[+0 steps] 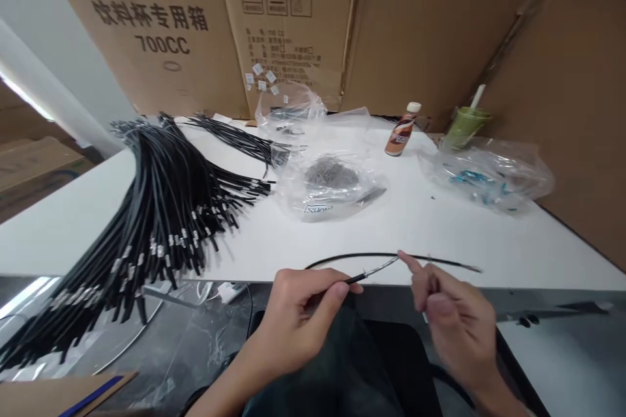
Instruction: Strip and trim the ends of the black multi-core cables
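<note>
My left hand (306, 313) pinches a thin black cable (356, 279) between thumb and fingers, close to one end. Beyond its black jacket, that end shows a bare silvery length (384, 265) pointing up to the right. My right hand (452, 313) has its index finger stretched out, the fingertip at the tip of the bare part, apparently touching it. The other right fingers are curled, and nothing can be made out in them. A black cable length (362, 254) arcs behind both hands along the table's front edge, its stripped end lying at the right.
A large bundle of black cables (161, 189) with silvery bands hangs over the table's (274, 247) left front edge. Clear bags (332, 192) hold small grey pieces; another bag (489, 176) holds blue pieces. A bottle (402, 130) and green cup (464, 127) stand before cardboard boxes (161, 26).
</note>
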Motion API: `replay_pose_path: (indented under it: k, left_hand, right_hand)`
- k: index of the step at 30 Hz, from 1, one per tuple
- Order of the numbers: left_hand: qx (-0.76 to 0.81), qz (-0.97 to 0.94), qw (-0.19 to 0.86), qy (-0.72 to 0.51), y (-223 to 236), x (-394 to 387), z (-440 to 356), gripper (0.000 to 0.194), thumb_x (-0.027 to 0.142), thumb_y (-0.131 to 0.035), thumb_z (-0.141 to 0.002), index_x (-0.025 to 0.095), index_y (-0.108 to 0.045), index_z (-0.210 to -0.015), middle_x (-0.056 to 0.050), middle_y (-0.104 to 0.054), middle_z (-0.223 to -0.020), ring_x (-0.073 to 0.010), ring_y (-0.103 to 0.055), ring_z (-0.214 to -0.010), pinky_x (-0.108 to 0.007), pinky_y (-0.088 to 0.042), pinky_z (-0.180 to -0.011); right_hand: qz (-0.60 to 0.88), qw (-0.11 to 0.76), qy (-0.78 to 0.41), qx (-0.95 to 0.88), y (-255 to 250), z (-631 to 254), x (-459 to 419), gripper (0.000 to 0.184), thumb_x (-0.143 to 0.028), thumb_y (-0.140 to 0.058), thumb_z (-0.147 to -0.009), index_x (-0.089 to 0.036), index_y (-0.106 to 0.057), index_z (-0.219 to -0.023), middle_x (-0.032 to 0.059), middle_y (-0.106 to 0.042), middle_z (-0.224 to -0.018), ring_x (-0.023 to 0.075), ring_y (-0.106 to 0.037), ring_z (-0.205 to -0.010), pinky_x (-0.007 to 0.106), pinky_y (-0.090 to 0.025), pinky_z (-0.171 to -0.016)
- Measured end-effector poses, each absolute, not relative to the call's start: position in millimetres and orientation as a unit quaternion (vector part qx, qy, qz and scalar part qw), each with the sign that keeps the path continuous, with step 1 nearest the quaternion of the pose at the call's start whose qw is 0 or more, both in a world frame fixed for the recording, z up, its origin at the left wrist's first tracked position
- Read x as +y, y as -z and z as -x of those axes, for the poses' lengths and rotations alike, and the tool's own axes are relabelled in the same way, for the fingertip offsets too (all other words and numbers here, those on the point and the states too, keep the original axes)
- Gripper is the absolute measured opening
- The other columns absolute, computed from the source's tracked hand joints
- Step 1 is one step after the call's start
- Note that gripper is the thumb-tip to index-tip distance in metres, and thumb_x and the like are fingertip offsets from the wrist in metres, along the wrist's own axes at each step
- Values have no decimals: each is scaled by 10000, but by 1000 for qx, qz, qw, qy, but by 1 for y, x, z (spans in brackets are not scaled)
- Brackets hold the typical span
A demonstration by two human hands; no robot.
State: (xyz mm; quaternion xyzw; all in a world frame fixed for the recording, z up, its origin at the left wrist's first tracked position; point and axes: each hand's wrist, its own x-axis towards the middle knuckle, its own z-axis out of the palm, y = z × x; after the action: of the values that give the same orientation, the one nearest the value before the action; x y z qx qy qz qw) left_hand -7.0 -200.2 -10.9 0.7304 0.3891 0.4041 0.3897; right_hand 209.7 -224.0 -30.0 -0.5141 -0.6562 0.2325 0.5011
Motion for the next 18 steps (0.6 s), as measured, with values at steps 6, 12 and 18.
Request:
replay_pose_path:
  k: [6,12,18]
  left_hand:
    - [377,-775,294,-414,17,-195,1,206,258,-552,-902,298,-749,-947,6,-736,-677,-142,-595,-464,-244,-410,-442]
    - [363,-827,7,-430,22,-199,-12,233,169,-587,-866,235,-695,-1061,17,-681,-559,-142,-565,-404,-279,-391,-426]
    - [355,-840,-214,-351,27,-190,-29,157,174,-606,-869,239,-736,-925,49,-591,-442,-132,-469,-358,-305,-316,-425]
  right_hand:
    - [531,481,-162,-679,18,-182,-238,365,-452,-499,-920,-263,-556,-614,-27,-473,-490,135,-446,-378,324,-467,-457]
    - [645,365,-134,-658,10,-180,-244,415,-496,-460,-927,-249,-400,-599,-31,-487,-445,123,-403,-333,273,-287,-336]
    - [685,243,-135,-673,4,-197,-234,501,-569,-334,-953,-254,-444,-580,17,-559,-469,165,-447,-361,313,-219,-395]
